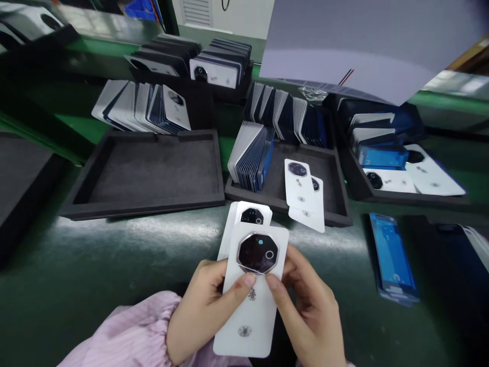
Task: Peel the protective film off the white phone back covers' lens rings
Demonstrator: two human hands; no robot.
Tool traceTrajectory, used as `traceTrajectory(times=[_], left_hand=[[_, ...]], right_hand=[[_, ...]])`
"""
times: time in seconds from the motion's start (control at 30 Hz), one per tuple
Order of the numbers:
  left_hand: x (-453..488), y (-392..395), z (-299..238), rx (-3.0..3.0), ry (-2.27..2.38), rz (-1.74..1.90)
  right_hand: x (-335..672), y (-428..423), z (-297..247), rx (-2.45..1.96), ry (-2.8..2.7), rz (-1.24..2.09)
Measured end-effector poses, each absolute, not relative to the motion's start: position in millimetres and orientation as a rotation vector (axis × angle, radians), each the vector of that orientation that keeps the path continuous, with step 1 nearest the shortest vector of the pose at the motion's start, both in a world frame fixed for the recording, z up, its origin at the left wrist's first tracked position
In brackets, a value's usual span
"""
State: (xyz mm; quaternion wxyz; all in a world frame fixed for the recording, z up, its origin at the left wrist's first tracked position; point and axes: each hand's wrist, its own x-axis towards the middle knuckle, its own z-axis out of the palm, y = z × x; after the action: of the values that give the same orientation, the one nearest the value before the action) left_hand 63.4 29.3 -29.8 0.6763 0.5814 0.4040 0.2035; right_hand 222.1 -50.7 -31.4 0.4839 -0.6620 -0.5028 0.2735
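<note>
A white phone back panel [246,311] with a dark octagonal camera area is held up in front of me, long side upright. My left hand [208,306] grips its left edge, the thumb lying across its face just below the camera area. From the other side my right hand [309,306] holds the right edge, its thumb tip also under the camera area. The fingers behind the panel are hidden. Just beyond it, more white panels [228,229] with a similar camera area lie stacked on the green bench [153,260].
Ahead stand a black foam tray [160,204] and another black tray [338,204] with rows of panels and two loose white panels [301,183]. Blue-filmed pieces [393,255] lie at right, near a further loaded tray [420,199]. A large pale sheet [355,46] hangs at upper right.
</note>
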Motion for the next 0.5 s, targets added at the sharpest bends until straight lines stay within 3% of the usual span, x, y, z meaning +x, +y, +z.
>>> traceTrajectory(times=[0.17,0.3,0.5], left_hand=[[65.5,30.9,-35.6,1.316,0.934,0.394],[66.5,33.0,-36.3,1.395,0.91,0.356],[66.6,29.5,-34.5,1.466,0.81,0.311]], right_hand=[[228.1,-46.5,-36.1,-1.715,-1.518,0.086],[230.9,-46.0,-37.6,-1.565,-1.7,0.232],[229.5,-46.7,-36.2,-1.629,-1.446,0.418]])
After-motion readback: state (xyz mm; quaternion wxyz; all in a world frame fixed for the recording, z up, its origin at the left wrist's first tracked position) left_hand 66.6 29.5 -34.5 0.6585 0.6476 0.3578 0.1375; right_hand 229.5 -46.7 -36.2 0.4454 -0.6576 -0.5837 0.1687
